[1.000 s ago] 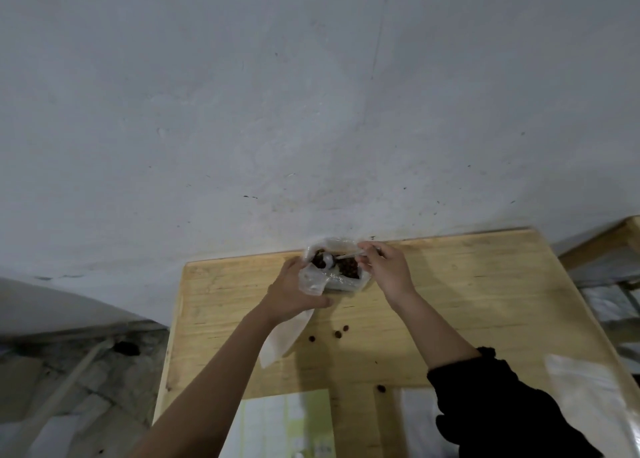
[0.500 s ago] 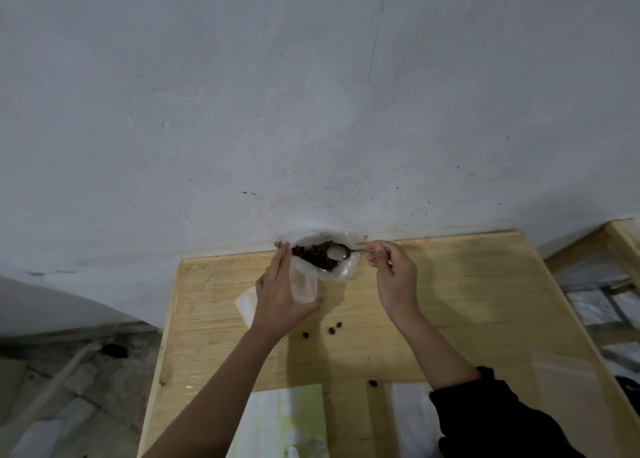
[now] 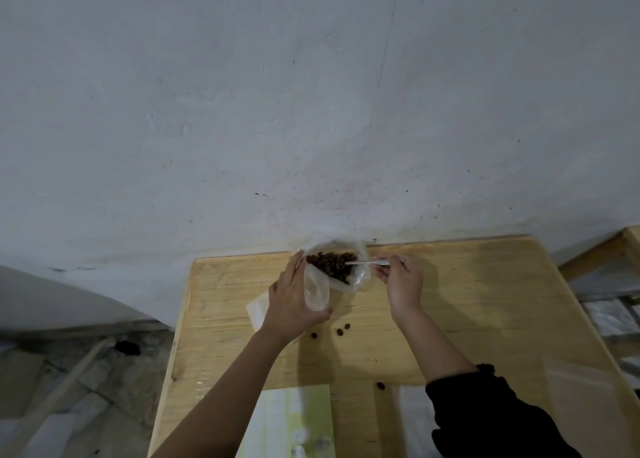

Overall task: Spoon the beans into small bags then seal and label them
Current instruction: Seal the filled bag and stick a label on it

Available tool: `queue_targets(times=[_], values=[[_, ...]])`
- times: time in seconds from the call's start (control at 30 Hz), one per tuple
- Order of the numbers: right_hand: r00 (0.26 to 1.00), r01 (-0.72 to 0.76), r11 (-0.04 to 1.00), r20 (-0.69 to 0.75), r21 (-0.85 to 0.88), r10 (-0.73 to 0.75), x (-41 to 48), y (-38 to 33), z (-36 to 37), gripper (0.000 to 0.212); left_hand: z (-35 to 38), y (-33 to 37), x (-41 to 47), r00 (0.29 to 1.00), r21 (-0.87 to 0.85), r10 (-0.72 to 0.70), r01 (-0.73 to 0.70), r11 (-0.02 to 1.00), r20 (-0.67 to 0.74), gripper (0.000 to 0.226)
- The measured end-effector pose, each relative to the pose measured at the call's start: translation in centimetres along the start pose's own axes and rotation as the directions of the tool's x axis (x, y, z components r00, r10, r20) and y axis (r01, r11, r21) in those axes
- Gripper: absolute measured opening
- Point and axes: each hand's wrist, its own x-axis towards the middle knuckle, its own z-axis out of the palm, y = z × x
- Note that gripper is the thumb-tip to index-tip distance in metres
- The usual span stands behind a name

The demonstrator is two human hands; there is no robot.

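A large clear plastic bag [image 3: 360, 277] full of dark brown beans [image 3: 330, 263] stands at the far edge of the wooden table [image 3: 485, 302], against the wall. My right hand [image 3: 401, 281] pinches a spoon [image 3: 363, 263] whose bowl is dipped into the beans. My left hand [image 3: 294, 298] holds a small clear bag [image 3: 316, 289] upright beside the large bag, its mouth facing the beans.
Three loose beans [image 3: 341, 331] lie on the table below the bags, and another bean [image 3: 381, 385] nearer me. A white-green label sheet [image 3: 294, 423] and clear bags [image 3: 581, 398] lie at the near edge. The table's left edge drops to the floor [image 3: 69, 388].
The small bag went from hanging loosely under my left hand to standing upright in it by the large bag. The spoon swung back from the small bag into the beans.
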Motion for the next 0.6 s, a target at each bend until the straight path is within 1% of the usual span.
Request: queue_targets(times=[0.1,0.2,0.3,0.37,0.43,0.47,0.6], values=[[0.999,0.026,0.999,-0.021,0.02,-0.025,0.1,-0.7,-0.7,0.026,0.0,0.1,0.3,0.999,-0.002,-0.039,0.039,0.999,0.004,0.115],[0.998,0.066,0.998,-0.02,0.026,-0.065,-0.2,-1.5,-1.1,0.028,0.2,0.2,0.5,0.999,0.007,-0.039,0.039,0.999,-0.012,0.109],[0.989,0.119,0.992,0.088,-0.03,-0.116,-0.9,-1.8,-1.2,0.027,0.3,0.4,0.6,0.999,0.003,-0.038,0.038,0.999,-0.015,0.107],[0.968,0.188,0.977,0.188,-0.098,-0.168,-1.3,-1.7,-1.1,0.028,0.3,0.5,0.6,1.0,0.015,-0.028,0.028,0.999,0.001,0.108],[0.945,0.266,0.953,0.232,-0.146,-0.228,-1.7,-1.6,-1.0,0.029,0.3,0.5,0.7,1.0,0.018,-0.023,0.023,1.0,-0.001,0.108],[0.94,0.297,0.942,0.224,-0.156,-0.259,-1.8,-1.7,-0.9,0.03,0.3,0.6,0.6,1.0,0.014,-0.026,0.026,1.0,-0.006,0.108],[0.923,0.382,0.916,0.108,-0.126,-0.37,-1.9,-2.3,-1.1,0.027,0.1,0.6,0.5,0.999,0.016,-0.032,0.032,0.999,-0.008,0.109]])
